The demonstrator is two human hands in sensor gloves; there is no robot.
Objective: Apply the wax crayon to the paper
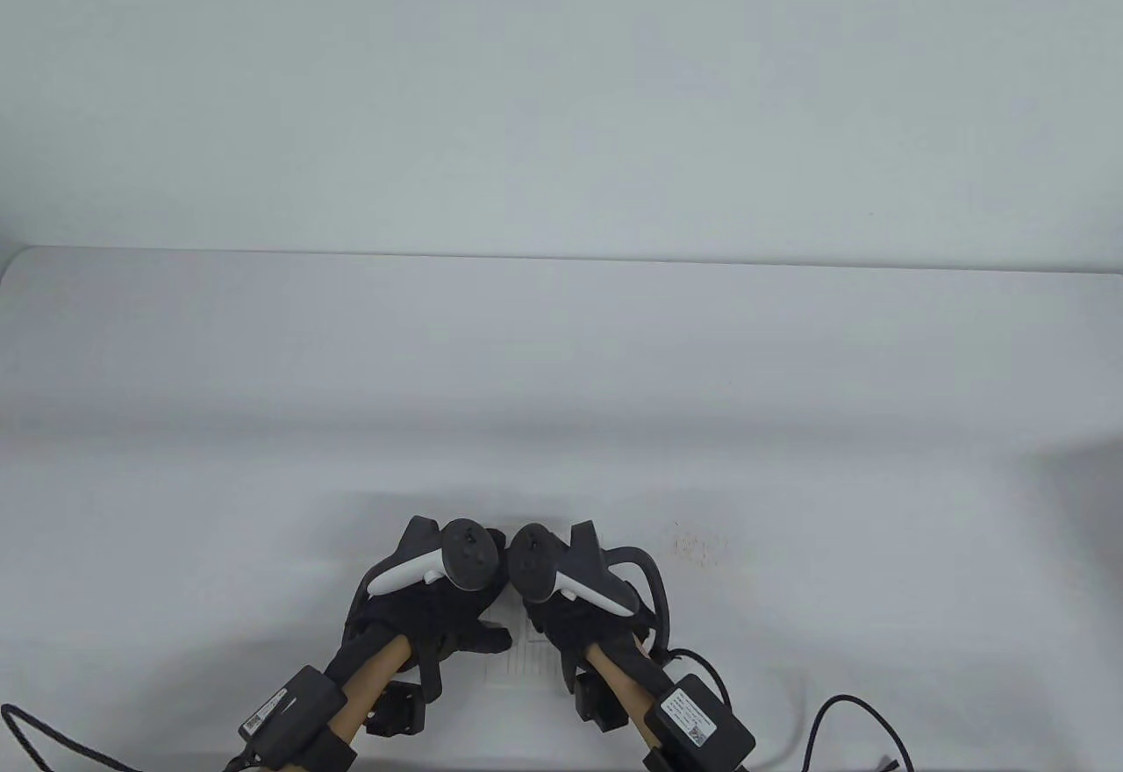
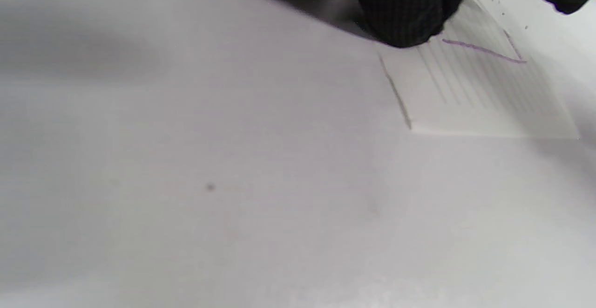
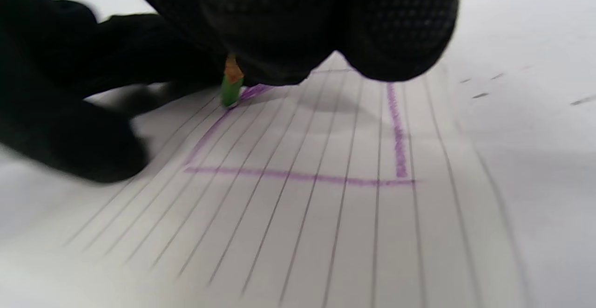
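Purple wax lines mark the ruled paper, and only the right wrist view shows them fully: one stroke runs across the sheet, a second rises from its right end, and a third slants up from its left end toward the crayon. That same view is the only one showing the crayon itself, a short green stub with an orange band above, its tip touching the paper at the top of the slanted stroke. The right hand pinches it from above, fingers curled tightly around the upper part so that only the lower end shows.

From the table view, the paper appears only as a pale strip between the two wrists, near the bottom edge of the white surface; the crayon and the purple marks are hidden there under the gloves. The left hand and right hand sit close together, their trackers nearly touching.

The left wrist view shows a corner of the sheet lying flat on the surface, with a faint purple line across it and a black gloved fingertip of the left hand pressing down on its edge. Whether the remaining left fingers are spread or curled cannot be told.
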